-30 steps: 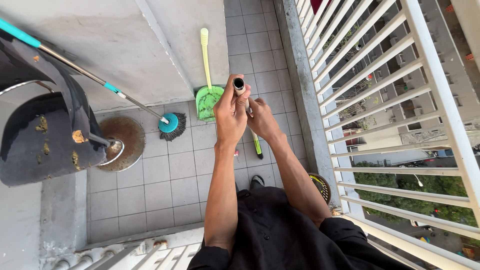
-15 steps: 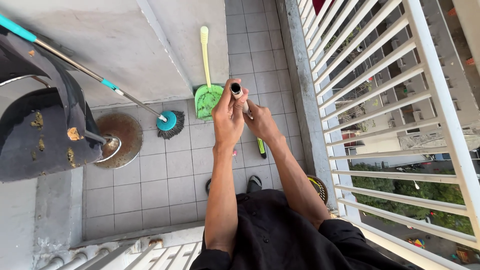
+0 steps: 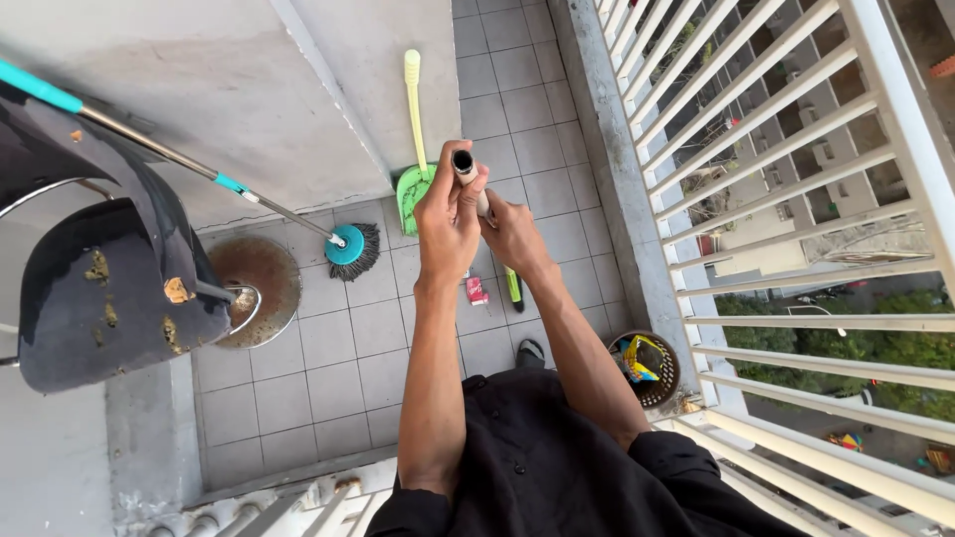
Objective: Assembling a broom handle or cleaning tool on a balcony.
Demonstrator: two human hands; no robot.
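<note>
You have the hollow-ended broom handle (image 3: 465, 169) upright in front of you, left hand (image 3: 448, 224) wrapped closed near its top and right hand (image 3: 512, 234) gripping just below, its green lower end (image 3: 514, 288) reaching the tiled floor (image 3: 328, 338), though any sweeping progress is hard to judge.

a black buttoned shirt (image 3: 557, 457) with sleeves pushed up past the elbows; bare forearms, left hand (image 3: 448, 224) and right hand (image 3: 515, 234) without rings.
</note>
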